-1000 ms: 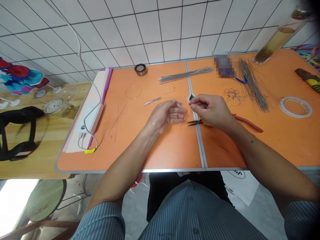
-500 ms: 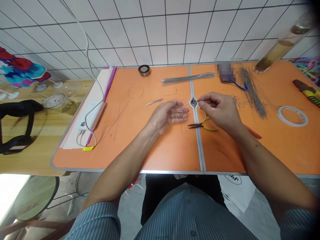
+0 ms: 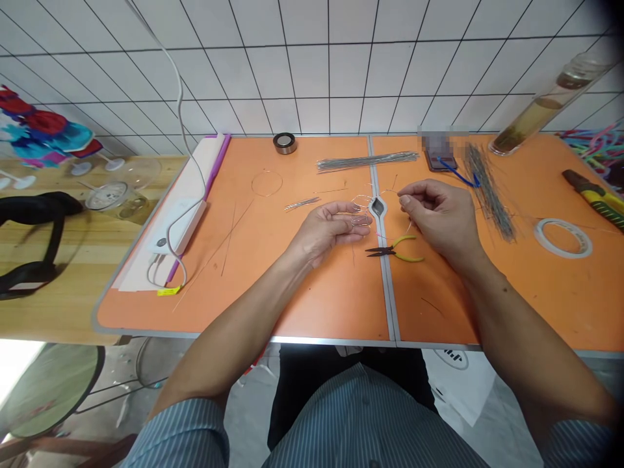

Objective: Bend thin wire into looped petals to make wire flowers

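Observation:
My left hand point(image 3: 327, 227) lies palm-up on the orange table point(image 3: 302, 286), fingers curled around a looped piece of thin silver wire point(image 3: 361, 209). My right hand point(image 3: 439, 218) sits just to the right, thumb and forefinger pinched on the free end of that wire near the table's centre seam. Small yellow-handled pliers point(image 3: 396, 250) lie on the table just in front of both hands.
A bundle of straight wires point(image 3: 366, 160) and a dark tape roll point(image 3: 285, 143) lie at the back. More wires point(image 3: 487, 183), a clear tape ring point(image 3: 563, 236), a tall jar point(image 3: 539, 112) and a yellow-black tool point(image 3: 592, 192) are at right. A white power strip point(image 3: 175, 224) lies left.
My right hand has drawn away to the right from the left hand, pulling the wire out; the pliers are now uncovered. The camera view has tilted slightly.

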Demonstrator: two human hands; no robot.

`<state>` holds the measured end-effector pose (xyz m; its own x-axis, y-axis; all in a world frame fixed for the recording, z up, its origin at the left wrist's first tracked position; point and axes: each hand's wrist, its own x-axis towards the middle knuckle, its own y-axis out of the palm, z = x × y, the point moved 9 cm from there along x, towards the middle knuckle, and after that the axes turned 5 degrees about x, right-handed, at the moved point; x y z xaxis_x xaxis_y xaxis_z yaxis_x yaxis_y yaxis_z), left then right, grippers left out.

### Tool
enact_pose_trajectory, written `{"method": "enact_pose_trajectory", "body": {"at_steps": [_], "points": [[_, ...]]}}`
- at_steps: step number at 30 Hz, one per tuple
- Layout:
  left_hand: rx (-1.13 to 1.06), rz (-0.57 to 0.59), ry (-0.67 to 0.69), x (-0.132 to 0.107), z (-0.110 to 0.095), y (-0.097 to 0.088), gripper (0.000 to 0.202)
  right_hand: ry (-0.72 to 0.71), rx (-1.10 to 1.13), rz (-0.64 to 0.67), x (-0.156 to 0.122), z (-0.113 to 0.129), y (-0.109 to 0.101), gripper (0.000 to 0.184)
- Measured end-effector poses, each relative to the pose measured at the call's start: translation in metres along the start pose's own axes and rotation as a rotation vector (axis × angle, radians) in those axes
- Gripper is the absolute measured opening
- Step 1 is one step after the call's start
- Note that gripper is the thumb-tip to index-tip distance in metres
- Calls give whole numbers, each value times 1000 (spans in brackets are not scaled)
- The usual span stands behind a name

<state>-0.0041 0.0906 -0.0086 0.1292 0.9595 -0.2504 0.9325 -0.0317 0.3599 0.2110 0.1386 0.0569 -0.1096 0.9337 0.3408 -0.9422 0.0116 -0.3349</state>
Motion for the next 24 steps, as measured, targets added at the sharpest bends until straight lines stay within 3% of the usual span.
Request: {"method": "enact_pose_trajectory", "body": {"at_steps": [13, 24], "points": [[19, 3, -19, 0, 1, 0, 36, -10, -19, -16, -1, 3, -1, 8], [14, -6, -32, 1, 2, -2, 27, -14, 3, 12, -1, 5, 3, 7]]}}
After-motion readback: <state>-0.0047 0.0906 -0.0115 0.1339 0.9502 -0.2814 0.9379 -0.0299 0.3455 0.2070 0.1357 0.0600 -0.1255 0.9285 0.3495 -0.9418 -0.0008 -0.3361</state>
